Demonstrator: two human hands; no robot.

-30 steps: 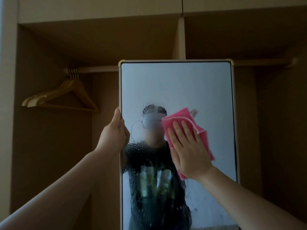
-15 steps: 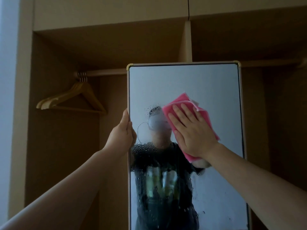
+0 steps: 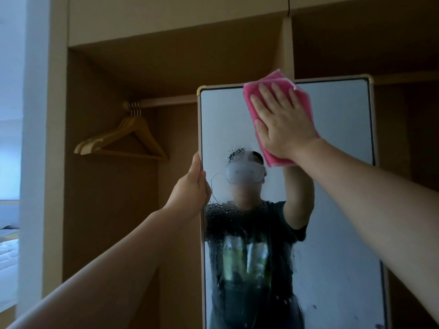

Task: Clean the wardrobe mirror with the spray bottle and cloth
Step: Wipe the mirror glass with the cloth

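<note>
Wardrobe mirror [image 3: 337, 119]: right hand [image 3: 282, 119] flat, pressing pink cloth [image 3: 303, 100] at top edge; left hand [image 3: 192, 188] gripping left frame edge. Wooden hangers [image 3: 90, 147] on rail [image 3: 166, 100], left, well apart.

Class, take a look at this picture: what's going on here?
A person is cleaning a wardrobe mirror. The right hand presses a pink cloth flat against the glass near the top edge, while the left hand grips the mirror's left edge. Spray droplets on the lower left glass are not yet wiped.
</note>
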